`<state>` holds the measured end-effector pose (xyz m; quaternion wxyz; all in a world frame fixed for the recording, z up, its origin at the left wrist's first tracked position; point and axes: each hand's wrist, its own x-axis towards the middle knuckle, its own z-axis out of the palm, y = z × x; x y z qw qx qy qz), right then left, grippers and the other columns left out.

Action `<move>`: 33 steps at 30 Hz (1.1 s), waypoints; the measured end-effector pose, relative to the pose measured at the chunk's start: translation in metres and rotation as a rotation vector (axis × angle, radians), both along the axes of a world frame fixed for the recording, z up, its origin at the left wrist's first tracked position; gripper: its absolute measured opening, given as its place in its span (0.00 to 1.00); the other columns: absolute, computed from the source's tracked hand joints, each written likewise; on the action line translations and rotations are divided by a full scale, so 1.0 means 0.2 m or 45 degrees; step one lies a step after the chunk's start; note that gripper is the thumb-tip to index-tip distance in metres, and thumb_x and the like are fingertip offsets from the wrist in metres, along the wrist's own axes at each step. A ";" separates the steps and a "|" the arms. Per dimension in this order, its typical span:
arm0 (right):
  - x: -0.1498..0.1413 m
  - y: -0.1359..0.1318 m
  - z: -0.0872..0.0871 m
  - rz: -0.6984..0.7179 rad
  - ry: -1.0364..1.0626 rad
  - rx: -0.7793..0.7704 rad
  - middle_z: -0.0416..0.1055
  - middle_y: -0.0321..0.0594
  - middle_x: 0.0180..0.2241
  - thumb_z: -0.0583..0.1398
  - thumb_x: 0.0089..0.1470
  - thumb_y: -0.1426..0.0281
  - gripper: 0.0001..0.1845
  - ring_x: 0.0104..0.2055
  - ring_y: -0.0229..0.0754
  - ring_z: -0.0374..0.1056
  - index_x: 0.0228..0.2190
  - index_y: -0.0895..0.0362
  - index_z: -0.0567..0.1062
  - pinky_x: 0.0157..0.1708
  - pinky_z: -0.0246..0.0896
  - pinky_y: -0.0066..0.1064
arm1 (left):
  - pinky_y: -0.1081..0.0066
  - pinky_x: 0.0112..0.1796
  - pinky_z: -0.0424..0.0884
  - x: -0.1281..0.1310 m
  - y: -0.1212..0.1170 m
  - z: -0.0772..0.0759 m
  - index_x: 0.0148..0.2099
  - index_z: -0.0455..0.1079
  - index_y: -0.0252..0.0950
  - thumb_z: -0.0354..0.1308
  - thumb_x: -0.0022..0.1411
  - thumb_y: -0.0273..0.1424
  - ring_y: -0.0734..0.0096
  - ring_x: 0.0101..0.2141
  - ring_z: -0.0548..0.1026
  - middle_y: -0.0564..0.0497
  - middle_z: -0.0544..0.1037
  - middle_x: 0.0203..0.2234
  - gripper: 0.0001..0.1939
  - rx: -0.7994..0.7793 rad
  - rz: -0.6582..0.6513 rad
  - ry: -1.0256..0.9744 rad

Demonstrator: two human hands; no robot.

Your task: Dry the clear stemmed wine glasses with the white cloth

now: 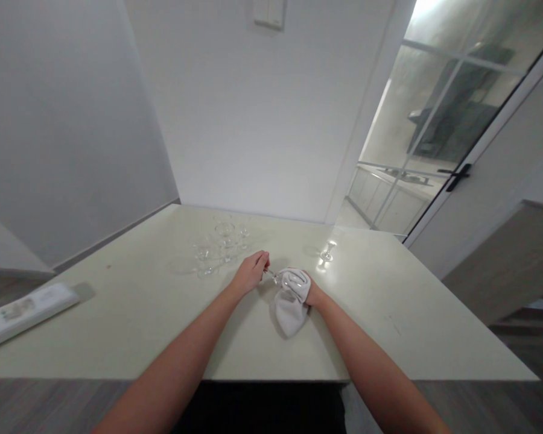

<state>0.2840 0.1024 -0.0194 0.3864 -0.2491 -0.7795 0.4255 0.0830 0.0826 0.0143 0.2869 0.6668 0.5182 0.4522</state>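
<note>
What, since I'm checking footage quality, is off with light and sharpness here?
Head view: glare on the table around the lone glass at right; head view: soft shadow beside the white box; head view: slight overall softness, clustered glasses faint against the pale top, cloth lacking fine texture; head view: wide-angle distortion, door strongly slanted.

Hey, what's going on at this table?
A person's left hand holds a stemmed glass by its stem end, while the right hand holds a light cloth around its bowl. Clear stemmed glasses stand together to the left on the table, and a lone small glass is to the right.
</note>
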 end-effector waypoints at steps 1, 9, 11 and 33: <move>0.00 0.00 -0.01 0.000 0.000 -0.004 0.76 0.42 0.36 0.63 0.47 0.59 0.16 0.39 0.44 0.71 0.36 0.55 0.76 0.42 0.67 0.35 | 0.74 0.23 0.61 0.00 0.00 0.00 0.28 0.62 0.37 0.41 0.65 0.46 0.76 0.17 0.65 0.57 0.66 0.19 0.22 -0.001 0.003 -0.001; -0.01 0.00 0.00 -0.008 0.024 0.023 0.77 0.41 0.34 0.63 0.48 0.62 0.11 0.37 0.42 0.71 0.33 0.55 0.76 0.40 0.68 0.34 | 0.74 0.23 0.61 0.00 0.00 0.00 0.27 0.62 0.37 0.41 0.65 0.46 0.76 0.17 0.64 0.57 0.66 0.18 0.22 -0.020 0.010 -0.013; -0.01 0.00 0.01 -0.005 0.031 0.029 0.77 0.40 0.34 0.63 0.48 0.63 0.11 0.36 0.42 0.71 0.33 0.55 0.76 0.39 0.67 0.33 | 0.74 0.23 0.61 0.00 0.00 0.00 0.27 0.62 0.37 0.41 0.65 0.46 0.76 0.17 0.65 0.57 0.65 0.18 0.22 -0.021 0.007 -0.006; -0.01 0.00 0.00 -0.013 0.008 -0.031 0.76 0.39 0.32 0.65 0.46 0.59 0.15 0.33 0.40 0.70 0.32 0.56 0.76 0.38 0.66 0.31 | 0.73 0.23 0.62 0.01 -0.02 0.02 0.28 0.62 0.37 0.40 0.65 0.45 0.75 0.17 0.65 0.56 0.67 0.18 0.21 -0.030 0.018 0.027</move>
